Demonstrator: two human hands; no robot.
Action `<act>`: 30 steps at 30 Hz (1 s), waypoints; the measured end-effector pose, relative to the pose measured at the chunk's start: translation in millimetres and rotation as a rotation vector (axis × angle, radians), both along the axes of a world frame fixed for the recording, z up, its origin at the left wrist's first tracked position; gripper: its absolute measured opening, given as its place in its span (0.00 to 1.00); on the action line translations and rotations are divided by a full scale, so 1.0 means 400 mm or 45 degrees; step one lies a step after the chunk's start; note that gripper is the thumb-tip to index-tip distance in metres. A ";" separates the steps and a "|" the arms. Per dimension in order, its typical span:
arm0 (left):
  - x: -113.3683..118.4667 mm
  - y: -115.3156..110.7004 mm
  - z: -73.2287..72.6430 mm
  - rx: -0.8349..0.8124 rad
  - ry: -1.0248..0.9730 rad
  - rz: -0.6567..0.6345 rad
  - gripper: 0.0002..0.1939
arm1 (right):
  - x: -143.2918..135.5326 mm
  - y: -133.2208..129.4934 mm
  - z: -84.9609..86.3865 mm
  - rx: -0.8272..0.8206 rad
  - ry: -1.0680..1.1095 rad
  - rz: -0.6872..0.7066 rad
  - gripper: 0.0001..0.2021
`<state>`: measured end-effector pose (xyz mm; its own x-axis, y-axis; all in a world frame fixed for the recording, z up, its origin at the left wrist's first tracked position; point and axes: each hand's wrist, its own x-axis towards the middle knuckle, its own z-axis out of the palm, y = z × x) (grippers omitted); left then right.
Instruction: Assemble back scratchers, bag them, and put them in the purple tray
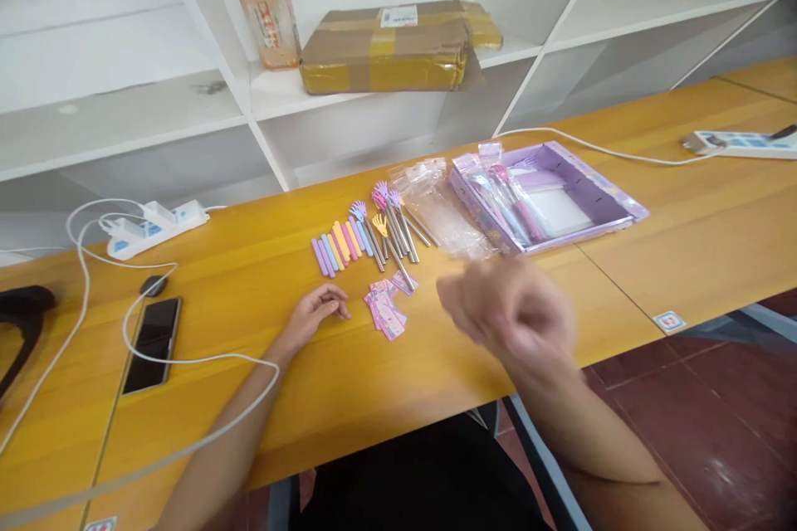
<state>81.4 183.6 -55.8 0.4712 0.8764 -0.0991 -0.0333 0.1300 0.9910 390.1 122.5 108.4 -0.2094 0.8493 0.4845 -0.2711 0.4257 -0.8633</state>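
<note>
My left hand [317, 314] lies on the table with loosely bent fingers apart and nothing in them. Beside it are small pink-purple printed cards [386, 315] in a loose pile. Behind the hand is a row of pastel tubes [336, 249], purple, blue, yellow and pink. Right of these lie several back scratchers [398, 224] with metal rods and hand-shaped heads. My right hand [516, 307] is raised over the table's front part, curled and smeared by motion; whether it holds anything is hidden. It is nearest to the purple box [616, 199], which holds bagged back scratchers [516, 203].
Clear plastic bags [442, 211] lie left of the box. A phone [153, 344], a power strip [158, 228] and white cables are at left; another power strip [740, 143] is at far right. A cardboard box [386, 50] and a bottle [269, 21] stand on the shelf.
</note>
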 end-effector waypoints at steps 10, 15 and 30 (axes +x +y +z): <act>0.008 -0.010 0.011 0.017 0.005 0.105 0.16 | 0.101 0.321 -0.334 -0.197 -1.357 -0.607 0.06; 0.008 0.009 0.053 0.117 0.423 0.293 0.12 | 0.108 0.309 -0.352 -0.158 -1.623 -0.631 0.12; 0.005 0.139 0.093 0.435 1.551 0.508 0.17 | 0.081 0.299 -0.321 -0.184 -1.912 -0.553 0.16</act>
